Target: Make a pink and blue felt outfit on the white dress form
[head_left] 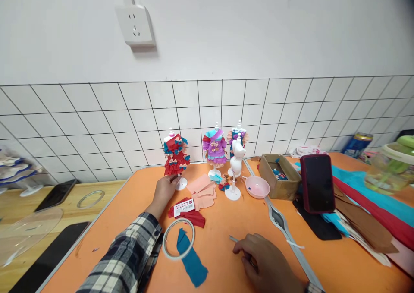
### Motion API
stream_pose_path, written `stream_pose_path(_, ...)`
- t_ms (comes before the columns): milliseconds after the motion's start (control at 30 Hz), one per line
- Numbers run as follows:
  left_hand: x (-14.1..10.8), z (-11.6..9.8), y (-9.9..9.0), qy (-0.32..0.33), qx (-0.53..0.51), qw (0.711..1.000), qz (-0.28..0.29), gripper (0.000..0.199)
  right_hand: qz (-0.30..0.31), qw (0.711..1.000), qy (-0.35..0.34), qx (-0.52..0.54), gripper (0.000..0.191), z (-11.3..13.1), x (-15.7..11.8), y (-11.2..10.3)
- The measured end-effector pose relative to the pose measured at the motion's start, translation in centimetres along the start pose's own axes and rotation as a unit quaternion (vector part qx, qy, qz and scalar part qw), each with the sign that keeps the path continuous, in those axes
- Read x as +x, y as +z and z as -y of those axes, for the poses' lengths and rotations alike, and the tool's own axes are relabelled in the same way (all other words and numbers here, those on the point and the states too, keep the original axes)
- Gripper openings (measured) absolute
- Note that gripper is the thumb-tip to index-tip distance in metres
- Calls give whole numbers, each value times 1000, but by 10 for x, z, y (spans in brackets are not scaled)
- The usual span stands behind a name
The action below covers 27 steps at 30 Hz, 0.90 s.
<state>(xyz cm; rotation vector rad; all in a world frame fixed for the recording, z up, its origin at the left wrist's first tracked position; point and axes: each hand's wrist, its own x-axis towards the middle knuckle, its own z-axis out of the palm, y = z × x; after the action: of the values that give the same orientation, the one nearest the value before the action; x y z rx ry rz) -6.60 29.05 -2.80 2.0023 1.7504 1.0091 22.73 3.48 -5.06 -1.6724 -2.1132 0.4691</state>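
Here, my left hand point(164, 191) grips low on a small white plastic mannequin point(182, 184), upright near the orange surface's point(223, 258) back edge, wearing a tiered, ruffled red fabric dress point(176, 167) with teal-and-peach trim; my right hand point(263, 258) curls around a slim grey-tipped tool point(233, 238).

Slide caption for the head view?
Left hand at the stand of a red-dressed mannequin, right hand holding a mostly hidden tool over an orange table.
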Motion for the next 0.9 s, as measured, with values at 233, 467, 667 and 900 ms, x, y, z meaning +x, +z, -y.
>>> stream_pose_path(233, -1, 0, 3, -5, -14, 1000, -9, 33, 11, 1000, -5, -12, 37, 1, 2, 0)
stream_pose_path(467, -5, 3, 3, -10, -90, 996, -14, 33, -33, 996, -50, 60, 36, 7, 3, -5)
stream_pose_path(667, -26, 12, -28, -47, -115, 987, -103, 43, -182, 980, -40, 66, 28, -2, 20, -18)
stream_pose_path(900, -86, 6, -55, -46, -105, 989, -98, 41, -144, 984, 12, -108, 41, -2, 66, -26)
